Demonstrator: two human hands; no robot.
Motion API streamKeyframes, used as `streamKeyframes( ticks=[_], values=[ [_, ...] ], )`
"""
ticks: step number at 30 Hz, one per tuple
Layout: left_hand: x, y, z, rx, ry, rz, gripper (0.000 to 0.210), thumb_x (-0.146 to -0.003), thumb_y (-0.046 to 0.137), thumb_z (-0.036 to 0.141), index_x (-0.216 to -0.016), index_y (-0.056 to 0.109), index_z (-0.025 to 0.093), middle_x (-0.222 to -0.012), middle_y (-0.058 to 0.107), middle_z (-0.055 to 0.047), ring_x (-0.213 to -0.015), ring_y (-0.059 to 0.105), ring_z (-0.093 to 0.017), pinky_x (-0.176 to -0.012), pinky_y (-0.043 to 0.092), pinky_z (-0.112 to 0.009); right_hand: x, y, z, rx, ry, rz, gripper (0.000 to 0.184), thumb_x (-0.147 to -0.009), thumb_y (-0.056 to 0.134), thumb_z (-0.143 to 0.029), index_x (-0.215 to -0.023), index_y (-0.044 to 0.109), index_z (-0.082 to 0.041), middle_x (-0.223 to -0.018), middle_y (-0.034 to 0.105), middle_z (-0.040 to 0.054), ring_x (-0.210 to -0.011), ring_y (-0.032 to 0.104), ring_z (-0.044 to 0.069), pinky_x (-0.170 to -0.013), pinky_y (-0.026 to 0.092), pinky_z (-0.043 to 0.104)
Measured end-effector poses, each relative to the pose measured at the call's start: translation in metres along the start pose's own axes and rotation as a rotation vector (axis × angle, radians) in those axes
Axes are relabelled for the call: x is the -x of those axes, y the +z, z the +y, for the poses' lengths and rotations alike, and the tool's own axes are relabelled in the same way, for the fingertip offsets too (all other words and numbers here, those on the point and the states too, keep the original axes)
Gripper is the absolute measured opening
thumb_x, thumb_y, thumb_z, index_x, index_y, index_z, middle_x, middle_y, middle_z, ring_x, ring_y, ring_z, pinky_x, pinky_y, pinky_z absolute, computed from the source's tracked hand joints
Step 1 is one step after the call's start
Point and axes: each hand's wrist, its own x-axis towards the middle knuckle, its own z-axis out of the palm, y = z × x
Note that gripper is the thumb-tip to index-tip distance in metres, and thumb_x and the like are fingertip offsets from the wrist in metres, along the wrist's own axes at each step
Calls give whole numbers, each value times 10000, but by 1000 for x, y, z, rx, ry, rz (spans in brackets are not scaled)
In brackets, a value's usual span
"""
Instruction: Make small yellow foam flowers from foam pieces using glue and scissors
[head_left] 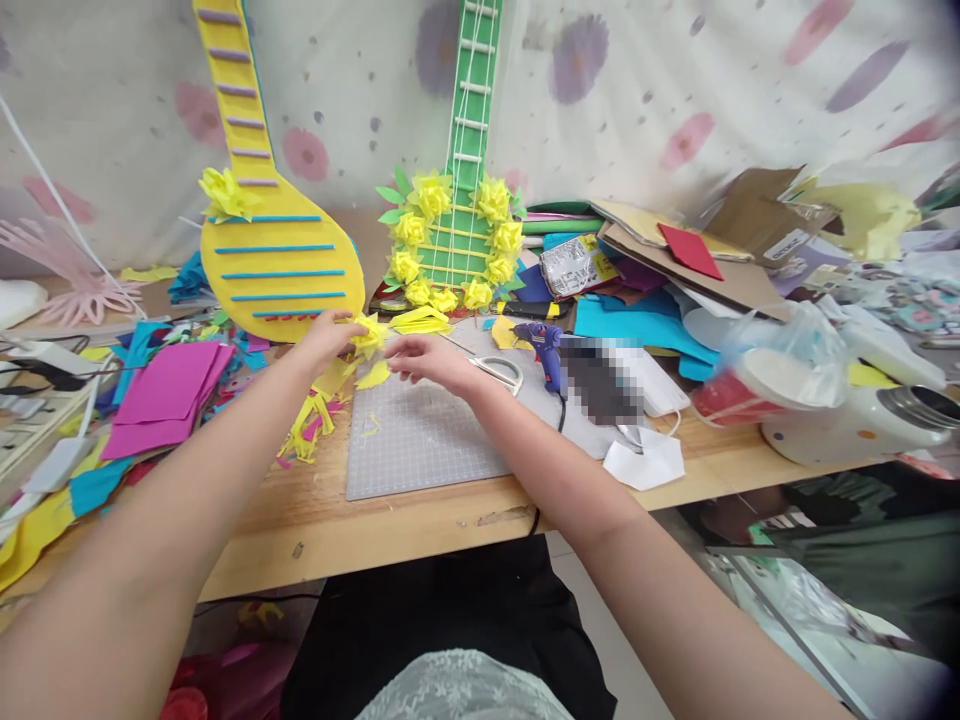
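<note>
My left hand (334, 340) is closed at the edge of a yellow paper flower (370, 338), its fingertips pinching the left side. Just right of the flower, my right hand (429, 362) hovers with curled fingers apart and nothing visible in them. A loose yellow petal (373, 375) is below the flower, above the grey cutting mat (427, 450). Behind my hands stand a yellow paper lute shape (281, 260) with blue strips and a green one (469, 150) ringed with yellow flowers. Beyond my right hand is a stack of yellow paper pieces (420, 320).
White-handled scissors (499, 372) and a blue glue gun (547, 352) lie on the mat. Magenta sheets (169, 395) and yellow scraps (309, 425) are at left. A bagged red cup (757, 385) and a white bottle (832, 430) lie at right.
</note>
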Motion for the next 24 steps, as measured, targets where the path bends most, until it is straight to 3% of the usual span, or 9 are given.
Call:
streamKeyframes(
  ticks=[4, 7, 12, 15, 20, 24],
  values=[
    [-3, 12, -6, -164, 25, 22, 536, -586, 682, 178, -1094, 510, 173, -923, 614, -74, -691, 599, -164, -584, 429, -263, 24, -39, 13, 5, -38, 231, 84, -755, 601, -238, -757, 558, -167, -575, 478, -57, -499, 424, 51, -492, 343, 194],
    [-7, 18, -7, -331, 78, 55, 534, -585, 697, 225, -1086, 518, 179, -1020, 617, -114, -778, 624, -213, -640, 444, -303, 33, -55, 25, 34, -45, 355, 146, -757, 608, -301, -747, 529, -178, -555, 440, -68, -481, 398, 55, -478, 310, 202],
    [-12, 21, -7, -532, 171, 76, 478, -610, 683, 267, -1053, 523, 187, -1099, 621, -131, -987, 602, -277, -798, 437, -364, 38, -57, 36, 102, -56, 455, 131, -761, 584, -295, -807, 513, -195, -558, 417, -78, -488, 421, 69, -502, 340, 209],
    [-6, 17, -6, -588, 253, 105, 404, -629, 659, 264, -1007, 537, 193, -1119, 615, -130, -1024, 582, -284, -854, 419, -388, 39, -56, 39, 222, -66, 463, 113, -773, 559, -284, -828, 528, -190, -615, 471, -57, -538, 466, 85, -558, 389, 227],
    [17, 6, -1, -683, 350, 137, 178, -665, 596, 238, -838, 570, 206, -953, 651, -79, -897, 597, -241, -780, 435, -340, 39, -57, 45, 505, -105, 585, 131, -771, 565, -282, -847, 589, -178, -963, 567, 35, -702, 540, 110, -763, 448, 301],
    [34, 0, 1, -863, 257, -6, 108, -668, 628, 312, -665, 574, 219, -799, 653, -58, -780, 602, -248, -688, 423, -328, 41, -57, 49, 616, -104, 703, 175, -770, 560, -250, -926, 609, -187, -1065, 523, 74, -836, 566, 154, -823, 452, 336]
  ],
)
